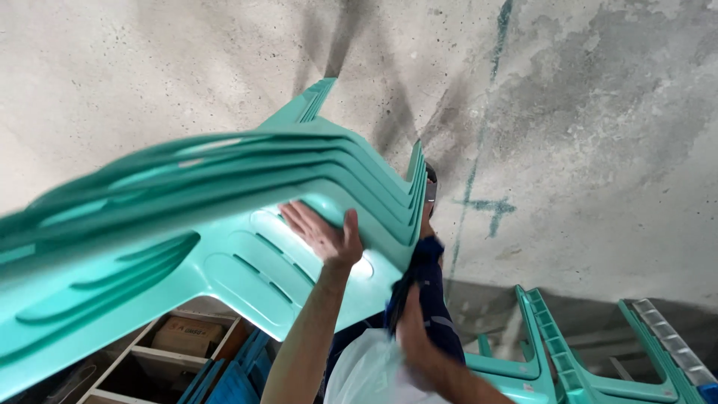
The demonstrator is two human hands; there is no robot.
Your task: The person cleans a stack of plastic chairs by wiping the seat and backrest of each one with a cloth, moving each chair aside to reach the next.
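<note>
A stack of teal plastic chairs (187,224) is tilted overhead and fills the left half of the view. My left hand (325,238) presses flat against the underside of the bottom seat, fingers spread and thumb at the seat's edge, propping the stack. My right hand (410,322) is low in the middle and blurred, next to dark blue cloth (430,277) and a white plastic bag (366,370); its grip cannot be made out. Another person's head (430,191) shows just behind the stack's right edge.
A rough concrete surface (583,127) with teal paint marks fills the background. More teal chairs (568,366) stand at the lower right. At the lower left are a wooden shelf with a brown box (187,335) and blue crates (235,378).
</note>
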